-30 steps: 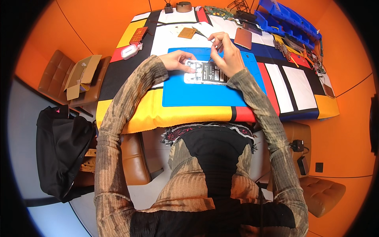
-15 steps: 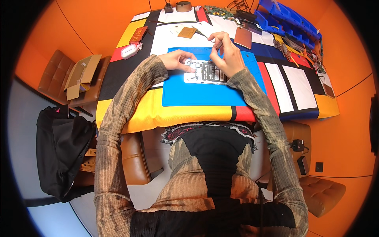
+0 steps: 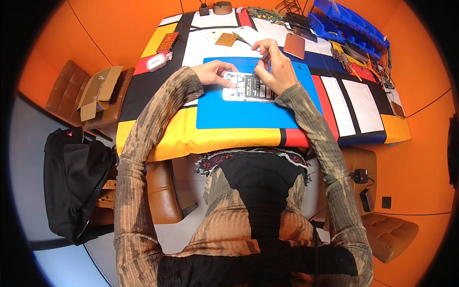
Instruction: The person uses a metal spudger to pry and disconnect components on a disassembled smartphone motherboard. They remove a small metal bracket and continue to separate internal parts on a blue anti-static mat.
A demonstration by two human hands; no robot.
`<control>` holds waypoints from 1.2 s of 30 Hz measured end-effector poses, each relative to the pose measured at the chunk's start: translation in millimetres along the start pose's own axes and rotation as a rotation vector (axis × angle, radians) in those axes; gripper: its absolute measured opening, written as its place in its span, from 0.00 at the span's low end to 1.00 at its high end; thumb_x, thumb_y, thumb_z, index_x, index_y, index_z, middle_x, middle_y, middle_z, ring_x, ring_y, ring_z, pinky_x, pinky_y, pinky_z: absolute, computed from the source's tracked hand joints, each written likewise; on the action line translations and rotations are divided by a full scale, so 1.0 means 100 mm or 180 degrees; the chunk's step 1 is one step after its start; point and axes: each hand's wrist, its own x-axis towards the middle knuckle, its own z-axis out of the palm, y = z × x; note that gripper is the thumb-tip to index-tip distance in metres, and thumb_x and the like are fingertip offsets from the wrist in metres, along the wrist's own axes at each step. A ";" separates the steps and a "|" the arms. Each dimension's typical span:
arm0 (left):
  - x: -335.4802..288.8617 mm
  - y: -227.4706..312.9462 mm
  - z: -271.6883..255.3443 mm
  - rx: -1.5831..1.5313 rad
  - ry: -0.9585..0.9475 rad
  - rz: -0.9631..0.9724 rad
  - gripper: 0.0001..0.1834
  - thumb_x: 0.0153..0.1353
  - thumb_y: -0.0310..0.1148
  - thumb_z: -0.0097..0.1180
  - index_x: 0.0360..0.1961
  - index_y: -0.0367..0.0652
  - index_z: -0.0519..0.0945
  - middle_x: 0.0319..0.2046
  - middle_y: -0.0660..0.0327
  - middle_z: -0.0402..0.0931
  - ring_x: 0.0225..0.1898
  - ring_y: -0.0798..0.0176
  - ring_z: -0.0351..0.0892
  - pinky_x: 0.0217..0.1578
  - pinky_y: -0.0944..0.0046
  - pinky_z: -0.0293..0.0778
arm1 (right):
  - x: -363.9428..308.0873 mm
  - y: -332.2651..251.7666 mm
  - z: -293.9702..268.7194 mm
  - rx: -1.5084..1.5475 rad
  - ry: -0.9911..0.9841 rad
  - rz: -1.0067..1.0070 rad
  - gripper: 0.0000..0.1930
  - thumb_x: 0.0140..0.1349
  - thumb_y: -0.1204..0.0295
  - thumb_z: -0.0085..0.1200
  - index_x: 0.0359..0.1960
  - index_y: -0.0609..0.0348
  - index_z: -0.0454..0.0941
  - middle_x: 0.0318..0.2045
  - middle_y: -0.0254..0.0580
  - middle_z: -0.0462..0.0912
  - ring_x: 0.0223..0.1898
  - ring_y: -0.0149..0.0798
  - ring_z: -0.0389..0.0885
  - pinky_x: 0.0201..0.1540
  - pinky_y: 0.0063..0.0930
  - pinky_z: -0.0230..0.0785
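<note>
An opened smartphone [image 3: 239, 87] with its inner parts and black battery [image 3: 254, 88] exposed lies on a blue work mat [image 3: 234, 117]. My left hand [image 3: 213, 72] grips its left end, with the thumb on the frame and the fingers curled at the far edge. Above the phone's right part, my right hand [image 3: 278, 68] is closed round a slim dark screwdriver [image 3: 266, 55], index finger bent over the top. The tool points down toward the phone's far edge. My right hand hides the phone's right end, and I cannot make out the tip's exact contact.
Earbud case [image 3: 156, 62] and red booklet [image 3: 167, 42] lie left. Beyond the mat are a brown card [image 3: 226, 39], tweezers [image 3: 244, 42] and a copper-coloured phone back [image 3: 294, 45]. Blue parts bins [image 3: 349, 26] and loose tools [image 3: 342, 57] stand far right.
The fingers of my right hand have shifted slightly and the screwdriver's angle differs a little. My left hand and the phone stay in place.
</note>
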 end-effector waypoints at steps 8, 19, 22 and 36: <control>-0.04 0.07 0.01 -0.0043 -0.0008 0.0014 0.17 0.57 0.32 0.63 0.46 0.41 0.75 0.29 0.71 0.77 0.29 0.81 0.71 0.30 0.78 0.67 | 0.00 0.01 0.03 0.0087 0.0009 0.0111 0.12 0.55 0.79 0.51 0.37 0.60 0.60 0.40 0.39 0.76 0.25 0.29 0.71 0.29 0.24 0.68; 0.01 -0.03 0.00 -0.0104 -0.0038 -0.0022 0.16 0.58 0.31 0.62 0.46 0.40 0.74 0.31 0.69 0.77 0.31 0.80 0.73 0.32 0.79 0.69 | 0.02 0.00 0.04 0.0120 0.0095 0.0163 0.11 0.56 0.76 0.50 0.38 0.59 0.62 0.34 0.39 0.75 0.25 0.35 0.76 0.29 0.29 0.70; 0.01 0.00 0.00 -0.0109 -0.0054 -0.0053 0.16 0.58 0.30 0.62 0.46 0.40 0.74 0.32 0.69 0.78 0.31 0.81 0.73 0.33 0.79 0.69 | 0.01 0.01 0.02 0.0109 0.0081 0.0175 0.11 0.57 0.74 0.51 0.38 0.57 0.62 0.32 0.39 0.75 0.25 0.37 0.79 0.29 0.31 0.71; 0.02 0.00 0.00 -0.0007 0.0189 -0.0056 0.17 0.57 0.39 0.62 0.43 0.40 0.78 0.30 0.68 0.78 0.29 0.79 0.72 0.31 0.77 0.68 | 0.00 -0.02 0.03 0.0188 0.0072 0.0220 0.10 0.60 0.78 0.50 0.38 0.60 0.62 0.36 0.37 0.74 0.25 0.30 0.73 0.28 0.24 0.68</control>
